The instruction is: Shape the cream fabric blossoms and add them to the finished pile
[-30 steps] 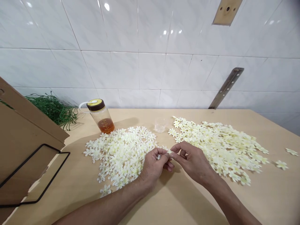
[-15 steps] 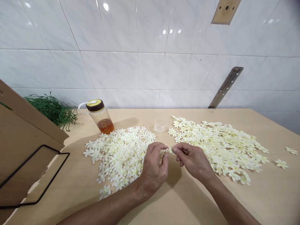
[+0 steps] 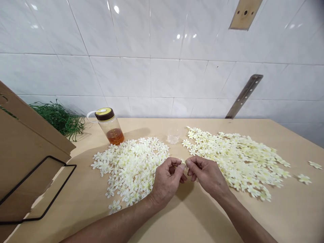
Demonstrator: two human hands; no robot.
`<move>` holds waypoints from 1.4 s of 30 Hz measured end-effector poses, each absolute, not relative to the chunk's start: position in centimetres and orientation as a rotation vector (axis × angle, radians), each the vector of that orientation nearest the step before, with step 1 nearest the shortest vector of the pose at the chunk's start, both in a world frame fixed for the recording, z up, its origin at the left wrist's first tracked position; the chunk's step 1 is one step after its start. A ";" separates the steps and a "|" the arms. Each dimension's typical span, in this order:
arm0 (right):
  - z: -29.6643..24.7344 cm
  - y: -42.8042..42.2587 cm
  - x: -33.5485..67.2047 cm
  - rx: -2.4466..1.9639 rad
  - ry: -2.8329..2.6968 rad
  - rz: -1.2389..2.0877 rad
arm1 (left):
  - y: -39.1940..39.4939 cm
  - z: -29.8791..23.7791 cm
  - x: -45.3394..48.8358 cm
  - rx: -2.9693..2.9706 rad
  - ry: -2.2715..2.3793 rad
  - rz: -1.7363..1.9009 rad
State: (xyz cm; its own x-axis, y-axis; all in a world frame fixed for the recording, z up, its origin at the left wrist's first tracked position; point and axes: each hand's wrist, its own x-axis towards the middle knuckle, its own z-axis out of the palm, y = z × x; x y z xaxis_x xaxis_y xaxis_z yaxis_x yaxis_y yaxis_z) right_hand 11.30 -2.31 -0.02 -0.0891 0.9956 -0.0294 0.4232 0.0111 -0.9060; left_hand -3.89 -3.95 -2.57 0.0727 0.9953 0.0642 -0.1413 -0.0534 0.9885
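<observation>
Between my two hands, held above the table, is a small pale yellow artificial flower [image 3: 183, 162], mostly covered by fingertips. My left hand [image 3: 169, 180] pinches its left side between thumb and forefinger. From the right, my right hand [image 3: 206, 173] pinches the same flower, its other fingers curled under. Left of my hands lies a heap of whitish flowers [image 3: 134, 165]; my left hand is at its right edge. A wider spread of yellower flowers [image 3: 243, 157] lies behind and right of my right hand.
A small clear cup [image 3: 173, 136] stands between the heaps. Behind the left heap is a bottle [image 3: 110, 126] with amber liquid. At left are a cardboard box [image 3: 30, 148], a black wire frame [image 3: 59, 194] and green artificial stems [image 3: 57, 118]. A tiled wall [image 3: 162, 77] borders the table.
My left thumb and fingers have closed in on the flower, bringing both hands' fingertips closer together. The view has shifted slightly; the heaps look the same.
</observation>
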 end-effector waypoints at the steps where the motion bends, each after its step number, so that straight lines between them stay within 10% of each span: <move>1: -0.1 -2.3 11.3 -1.490 -1.611 1.019 | -3.9 -2.6 -3.9 1.169 1.015 1.261; 25: -1.1 -1.2 11.8 -1.270 -1.125 1.506 | -3.0 -3.3 -3.7 0.926 0.953 1.242; 42: -1.6 -1.4 12.2 -1.548 -1.586 0.501 | -3.1 -3.2 -3.9 0.997 0.960 1.222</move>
